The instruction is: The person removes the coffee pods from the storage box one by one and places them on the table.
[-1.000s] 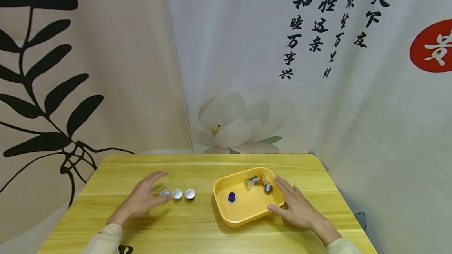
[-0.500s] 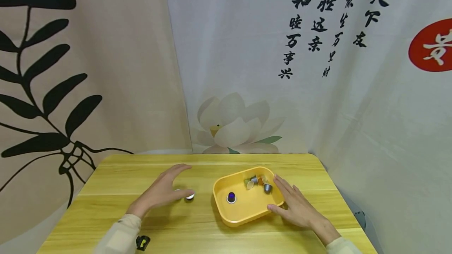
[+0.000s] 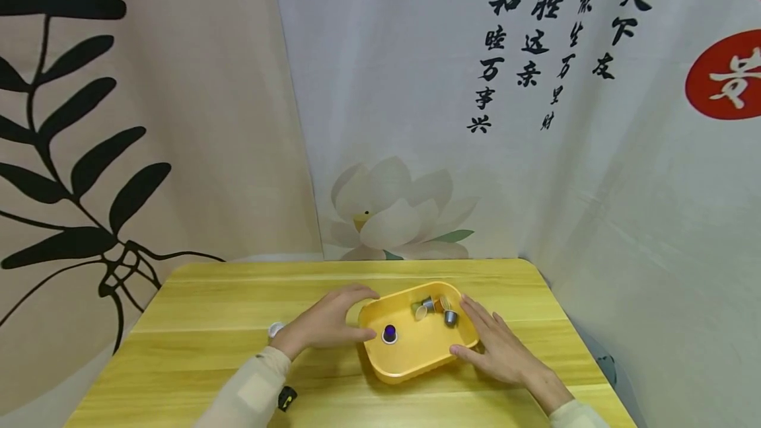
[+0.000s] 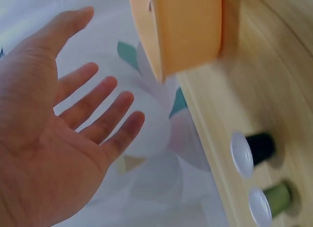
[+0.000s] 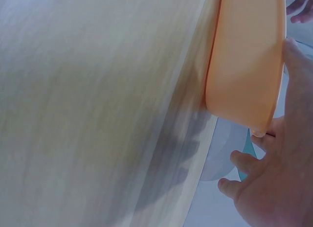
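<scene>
Left hand (image 3: 327, 324) now lies at the near-left wall of the shallow yellow plastic tray (image 3: 416, 365), fingers straight and a little spread, its thumb tip touching or all but touching the rim beside the purple foil-rimmed coffee capsule (image 3: 389, 333) that stands alone on the tray floor. A second ago this hand was over the row of three silver-topped capsules out on the wood; half a second ago it had slid halfway across, covering two of them; now it has reached the tray and holds nothing. The left wrist view confirms the palm is bare and the fingers (image 4: 105, 117) are extended.

Right hand (image 3: 496, 345) has not shifted: it rests flat against the tray's right side, fingers apart, steadying it rather than gripping, with the tray wall (image 5: 247, 65) just beside the fingertips in the right wrist view.

With a hand on each side, the tray looks braced for lifting or sliding.

Inside the tray's far corner sits a small cluster of mixed capsules (image 3: 433, 308), grey, green and orange as far as I can make out. Only one silver-topped capsule (image 3: 275, 329) of the row shows in the head view, the others hidden behind the left forearm; the left wrist view shows a dark capsule (image 4: 252, 151) and a green capsule (image 4: 271, 202) on the light wooden worktop (image 3: 196, 362).
</scene>
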A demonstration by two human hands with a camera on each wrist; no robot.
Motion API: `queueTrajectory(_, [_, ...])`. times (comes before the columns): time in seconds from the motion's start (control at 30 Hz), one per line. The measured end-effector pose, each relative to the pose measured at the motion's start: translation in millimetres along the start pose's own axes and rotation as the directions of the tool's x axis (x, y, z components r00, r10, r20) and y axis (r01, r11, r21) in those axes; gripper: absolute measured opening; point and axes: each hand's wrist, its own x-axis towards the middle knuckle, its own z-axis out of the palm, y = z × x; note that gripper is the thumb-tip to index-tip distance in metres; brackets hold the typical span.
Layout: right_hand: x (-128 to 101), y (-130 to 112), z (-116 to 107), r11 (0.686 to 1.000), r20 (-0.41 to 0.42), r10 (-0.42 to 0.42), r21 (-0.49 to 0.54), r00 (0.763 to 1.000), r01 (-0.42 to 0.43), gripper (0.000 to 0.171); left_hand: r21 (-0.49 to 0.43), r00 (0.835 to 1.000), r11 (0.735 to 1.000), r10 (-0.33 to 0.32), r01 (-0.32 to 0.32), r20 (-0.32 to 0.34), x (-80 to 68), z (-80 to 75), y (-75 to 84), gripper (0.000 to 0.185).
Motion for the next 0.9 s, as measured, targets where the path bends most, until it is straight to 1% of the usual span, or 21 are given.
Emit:
queueTrajectory(0.07, [0.8, 0.1, -0.1, 1.000, -0.002, -0.003, -0.001, 1.000, 0.003, 0.101, 0.008, 1.000, 1.000, 0.007, -0.007, 0.029, 6.7, 5.0, 5.6, 0.061])
queueTrajectory(0.17, [1.5, 0.0, -0.7, 1.000, -0.004, -0.005, -0.005, 1.000, 0.005, 0.101, 0.033, 0.998, 0.999, 0.019, -0.021, 0.064, 17.3, 12.2, 9.8, 0.057])
queueTrajectory(0.33, [1.2, 0.1, -0.4, 1.000, -0.001, 0.003, 0.006, 1.000, -0.003, 0.100, 0.072, 0.994, 0.997, 0.034, -0.041, 0.099, 33.0, 23.6, 9.8, 0.054])
queueTrajectory(0.57, [-0.2, 0.9, 2.6, 1.000, -0.002, 0.011, 0.002, 1.000, -0.011, 0.100, 0.082, 0.985, 0.996, 0.031, -0.045, 0.167, 46.3, 36.7, 5.7, 0.052])
queueTrajectory(0.67, [-0.4, 1.0, 3.2, 1.000, -0.004, 0.015, 0.005, 1.000, -0.015, 0.100, 0.105, 0.982, 0.994, 0.024, -0.045, 0.189, 51.3, 41.7, 3.4, 0.050])
queueTrajectory(0.83, [-0.3, 0.1, 3.3, 1.000, -0.008, 0.016, 0.006, 1.000, -0.016, 0.100, 0.127, 0.976, 0.992, -0.004, -0.024, 0.217, 57.7, 47.9, 1.7, 0.046])
queueTrajectory(0.9, [-0.1, -0.2, 3.2, 1.000, -0.010, 0.014, 0.005, 1.000, -0.014, 0.100, 0.137, 0.975, 0.990, -0.005, -0.026, 0.221, 59.5, 49.7, 1.9, 0.044])
